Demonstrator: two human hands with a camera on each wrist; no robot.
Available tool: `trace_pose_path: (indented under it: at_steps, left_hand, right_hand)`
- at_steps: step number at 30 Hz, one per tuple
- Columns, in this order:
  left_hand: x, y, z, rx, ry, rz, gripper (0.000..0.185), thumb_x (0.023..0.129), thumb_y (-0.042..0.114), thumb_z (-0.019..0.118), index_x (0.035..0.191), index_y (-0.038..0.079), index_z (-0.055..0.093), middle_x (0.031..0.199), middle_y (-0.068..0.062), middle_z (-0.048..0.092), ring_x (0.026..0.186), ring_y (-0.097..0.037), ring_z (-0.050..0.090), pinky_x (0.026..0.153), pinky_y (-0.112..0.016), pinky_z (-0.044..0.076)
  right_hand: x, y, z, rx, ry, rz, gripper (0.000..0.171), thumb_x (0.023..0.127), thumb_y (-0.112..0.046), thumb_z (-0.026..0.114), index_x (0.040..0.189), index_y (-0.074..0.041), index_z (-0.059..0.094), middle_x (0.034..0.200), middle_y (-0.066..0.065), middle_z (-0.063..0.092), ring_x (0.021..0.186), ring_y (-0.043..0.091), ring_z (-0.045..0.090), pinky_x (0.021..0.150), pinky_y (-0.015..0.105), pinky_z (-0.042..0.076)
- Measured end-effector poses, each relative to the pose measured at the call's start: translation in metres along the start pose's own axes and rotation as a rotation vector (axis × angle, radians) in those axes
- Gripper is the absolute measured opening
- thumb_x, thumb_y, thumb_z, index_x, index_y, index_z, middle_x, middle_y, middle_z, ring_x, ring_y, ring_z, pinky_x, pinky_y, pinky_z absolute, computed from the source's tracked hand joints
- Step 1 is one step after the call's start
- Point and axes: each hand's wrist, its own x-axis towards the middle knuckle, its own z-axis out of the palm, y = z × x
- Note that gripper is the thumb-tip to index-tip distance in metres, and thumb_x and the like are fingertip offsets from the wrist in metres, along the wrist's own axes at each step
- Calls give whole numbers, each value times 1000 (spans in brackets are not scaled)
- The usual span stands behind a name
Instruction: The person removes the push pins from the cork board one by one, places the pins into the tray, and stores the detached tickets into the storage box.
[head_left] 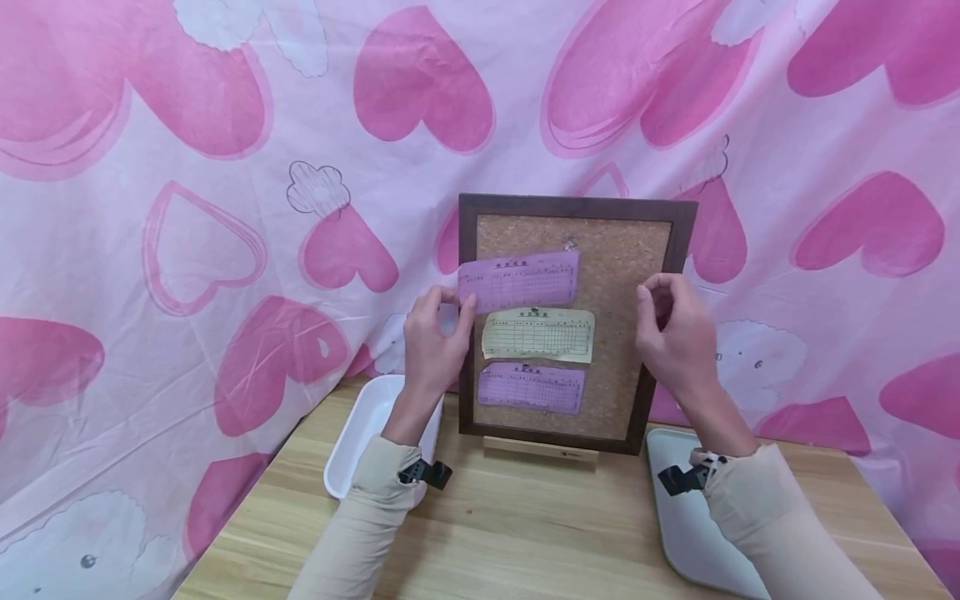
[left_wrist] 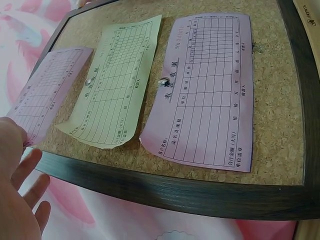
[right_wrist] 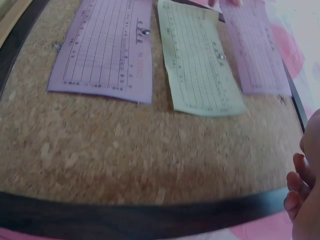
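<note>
A cork board (head_left: 630,250) in a dark frame stands upright on the table, with three printed receipt slips in front of it. My left hand (head_left: 438,337) pinches the left end of the top purple receipt (head_left: 525,281), which tilts and shows no pin through it. Below it, a pale yellow receipt (head_left: 540,336) and a lower purple receipt (head_left: 531,389) each have a silver pushpin (left_wrist: 163,82) at the upper edge. Beside the frame's right side is my right hand (head_left: 678,333), fingers bent and thumb near the index finger; I cannot tell whether something small is between them.
Several pins (head_left: 572,243) are stuck in the cork near the top. A white tray (head_left: 335,467) lies left of the board, a grey-green tray (head_left: 675,533) to the right. The board rests in a light wooden stand (head_left: 540,451). A pink heart-patterned cloth (head_left: 255,100) hangs behind.
</note>
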Motion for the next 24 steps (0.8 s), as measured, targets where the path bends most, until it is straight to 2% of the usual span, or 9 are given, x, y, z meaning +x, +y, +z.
trace_pose_path:
  at_steps: [6,12,19,24]
  left_hand:
    - [-5,-3,-3,-40,-1,-30,25,104,32,73,101,7,69,95,-9,77,101,-26,72,99,-42,56]
    - [-10,-5,-4,-46,0,-25,25,104,33,74,99,8,70,92,-8,76,96,-26,69,94,-42,54]
    - [-15,-7,-5,-78,13,-6,23,103,30,76,99,8,72,90,-7,74,92,-23,68,91,-43,56]
    - [-20,-9,-8,-96,46,6,20,103,27,76,102,7,74,90,-7,75,88,-22,69,87,-42,57]
  right_hand:
    - [-8,13,-9,0,45,40,14,105,-11,66,104,3,67,83,13,64,79,3,51,67,15,36]
    - [-21,21,-18,-1,35,70,14,105,-11,66,104,4,66,83,12,65,79,-5,51,66,15,37]
    - [-43,30,-28,-6,-12,129,12,104,-9,67,104,3,67,84,10,64,80,-5,51,66,16,40]
    - [-59,35,-33,-7,-32,158,12,103,-9,69,104,3,67,85,7,63,82,-4,51,68,11,39]
